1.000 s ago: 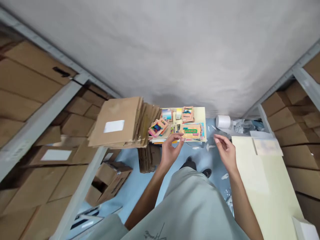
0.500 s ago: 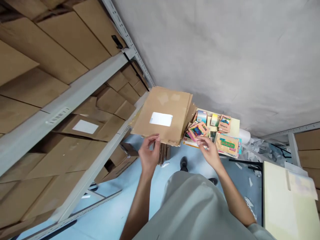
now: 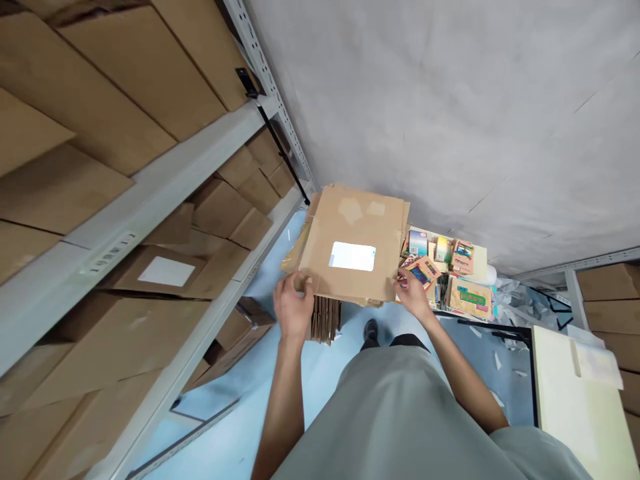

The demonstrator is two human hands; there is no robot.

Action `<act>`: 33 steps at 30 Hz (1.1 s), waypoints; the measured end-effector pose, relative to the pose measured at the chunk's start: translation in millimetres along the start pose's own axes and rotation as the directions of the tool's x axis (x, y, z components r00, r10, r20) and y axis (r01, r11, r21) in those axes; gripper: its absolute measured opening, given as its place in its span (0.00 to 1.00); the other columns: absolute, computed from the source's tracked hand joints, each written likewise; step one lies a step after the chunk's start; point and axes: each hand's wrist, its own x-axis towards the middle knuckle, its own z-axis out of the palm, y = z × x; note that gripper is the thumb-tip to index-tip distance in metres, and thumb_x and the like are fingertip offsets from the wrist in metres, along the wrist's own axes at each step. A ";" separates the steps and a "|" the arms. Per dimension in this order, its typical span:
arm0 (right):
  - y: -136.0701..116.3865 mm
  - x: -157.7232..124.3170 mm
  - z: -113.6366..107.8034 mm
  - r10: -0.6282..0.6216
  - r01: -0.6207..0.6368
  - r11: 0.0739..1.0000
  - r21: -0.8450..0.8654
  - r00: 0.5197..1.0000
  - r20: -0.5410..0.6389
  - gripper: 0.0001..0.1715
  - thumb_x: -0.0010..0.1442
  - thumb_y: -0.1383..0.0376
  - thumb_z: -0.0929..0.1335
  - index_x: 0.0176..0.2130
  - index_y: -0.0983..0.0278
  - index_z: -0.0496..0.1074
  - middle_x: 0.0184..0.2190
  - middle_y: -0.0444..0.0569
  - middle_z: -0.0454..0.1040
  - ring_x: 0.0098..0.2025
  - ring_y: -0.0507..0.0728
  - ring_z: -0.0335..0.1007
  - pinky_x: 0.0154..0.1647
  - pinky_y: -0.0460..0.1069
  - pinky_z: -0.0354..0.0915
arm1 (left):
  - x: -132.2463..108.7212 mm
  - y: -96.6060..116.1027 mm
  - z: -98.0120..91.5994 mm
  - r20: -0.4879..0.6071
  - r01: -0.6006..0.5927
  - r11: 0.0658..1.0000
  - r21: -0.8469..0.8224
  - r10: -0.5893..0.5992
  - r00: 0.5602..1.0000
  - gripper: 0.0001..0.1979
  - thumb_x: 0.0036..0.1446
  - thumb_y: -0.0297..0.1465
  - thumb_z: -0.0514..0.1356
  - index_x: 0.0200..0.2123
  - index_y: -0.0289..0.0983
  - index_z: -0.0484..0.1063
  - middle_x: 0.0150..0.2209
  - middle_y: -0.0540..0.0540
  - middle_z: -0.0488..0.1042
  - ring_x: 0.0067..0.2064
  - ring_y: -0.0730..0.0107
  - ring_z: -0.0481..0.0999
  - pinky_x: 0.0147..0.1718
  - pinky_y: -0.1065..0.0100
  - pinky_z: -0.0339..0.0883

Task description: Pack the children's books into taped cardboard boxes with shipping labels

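Observation:
A flattened cardboard box (image 3: 350, 223) with a white label (image 3: 353, 257) lies on top of a stack of cardboard in front of me. My left hand (image 3: 294, 308) is at its near left corner, fingers curled over the edge and thumb close to it. At the near right corner, my right hand (image 3: 413, 293) pinches the cardboard between thumb and fingers. Just right of that hand are colourful printed card packs (image 3: 423, 270) on a pale surface. Under the stack, more folded cardboard (image 3: 325, 320) stands on edge.
Metal shelving (image 3: 165, 187) loaded with cardboard boxes runs along my left. A grey wall (image 3: 450, 100) rises ahead. To the right are a pale tabletop (image 3: 575, 400), crumpled wrapping (image 3: 525, 303) and more boxes (image 3: 610, 313). Paper scraps lie on the blue floor (image 3: 240, 413).
My right hand has moved from the card packs to the near right corner of the cardboard and closed on it. The left hand stays at the left corner. My view has shifted slightly.

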 end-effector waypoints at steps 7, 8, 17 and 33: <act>-7.9 -9.9 -6.0 -0.017 0.023 0.999 0.030 0.984 -0.177 0.22 0.65 0.50 0.68 0.50 0.62 0.76 0.49 0.59 0.82 0.45 0.65 0.82 0.49 0.61 0.77 | 4.8 -4.1 -8.6 0.125 0.200 0.863 -0.463 -0.160 0.979 0.24 0.56 0.44 0.67 0.52 0.37 0.80 0.39 0.44 0.81 0.42 0.58 0.83 0.52 0.55 0.79; -8.7 -9.7 -6.3 -0.013 0.024 0.998 0.056 0.982 -0.187 0.22 0.65 0.50 0.68 0.49 0.61 0.76 0.48 0.59 0.82 0.44 0.65 0.82 0.49 0.61 0.77 | 5.7 -2.5 -9.9 0.155 0.227 0.829 -0.511 -0.171 0.973 0.26 0.55 0.46 0.68 0.51 0.37 0.80 0.38 0.45 0.81 0.42 0.59 0.83 0.51 0.56 0.79; -21.2 -44.4 -38.2 0.039 0.051 0.948 0.315 0.962 -0.271 0.23 0.65 0.42 0.70 0.45 0.57 0.72 0.40 0.52 0.80 0.41 0.62 0.79 0.44 0.56 0.76 | 5.7 48.3 -36.9 0.202 0.170 0.711 -0.682 -0.040 0.979 0.24 0.58 0.51 0.69 0.52 0.43 0.79 0.55 0.41 0.83 0.56 0.54 0.82 0.58 0.55 0.77; 65.3 -273.7 -170.1 0.522 0.174 0.764 0.622 0.400 -0.753 0.32 0.56 0.47 0.81 0.54 0.57 0.76 0.50 0.52 0.83 0.47 0.61 0.79 0.55 0.58 0.75 | -125.7 325.0 112.6 0.385 -0.259 0.567 -0.782 0.765 0.516 0.20 0.69 0.49 0.62 0.50 0.39 0.78 0.58 0.38 0.79 0.61 0.56 0.78 0.63 0.58 0.71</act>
